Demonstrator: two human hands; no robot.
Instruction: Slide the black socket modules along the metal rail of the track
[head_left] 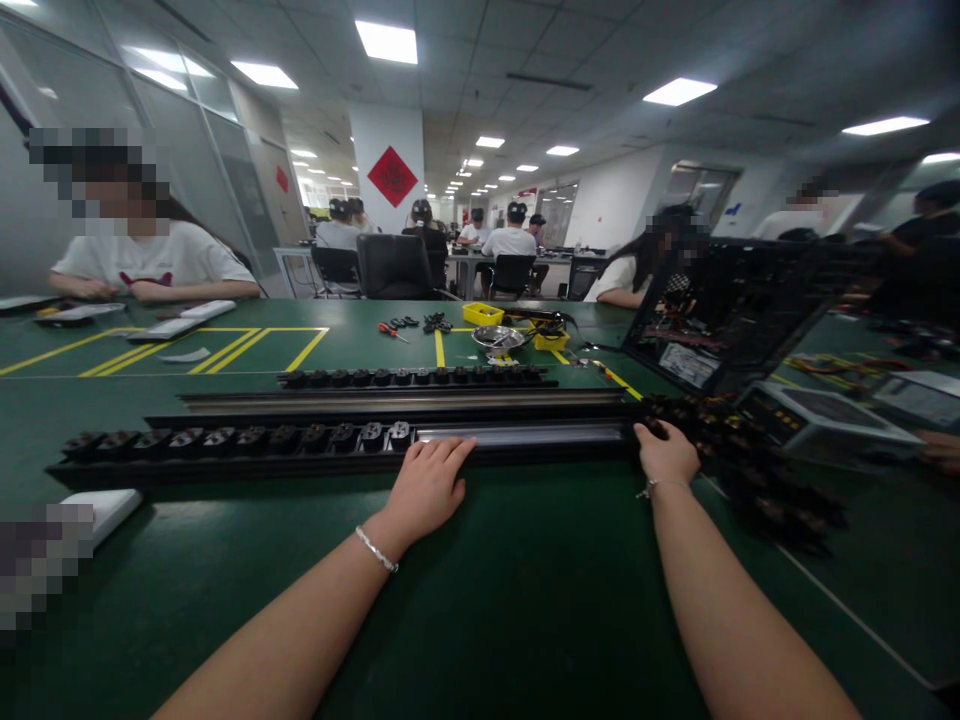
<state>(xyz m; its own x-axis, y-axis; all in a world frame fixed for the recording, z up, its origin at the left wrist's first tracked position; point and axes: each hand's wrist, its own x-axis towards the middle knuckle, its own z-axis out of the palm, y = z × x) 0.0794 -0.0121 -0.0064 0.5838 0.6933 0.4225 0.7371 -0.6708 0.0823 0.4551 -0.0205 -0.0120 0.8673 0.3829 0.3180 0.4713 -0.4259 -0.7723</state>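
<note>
Palm of my left hand point(429, 487) lies flat, fingers together, on the near edge of the long socket rail point(337, 442) at twelve o'clock, steadying it, while my right hand point(664, 452) closes loosely on its two o'clock end beside the loose socket pile point(750, 470), with a second rail point(416, 377) beyond.

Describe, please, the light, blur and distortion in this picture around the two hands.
Head view: ceiling panels give even, soft light, with almost no shadow under the left hand and right hand; a pale glare runs along the long rail; the pile of black parts at the right is dark and blurred; the wide lens bends the table edges outward.
</note>
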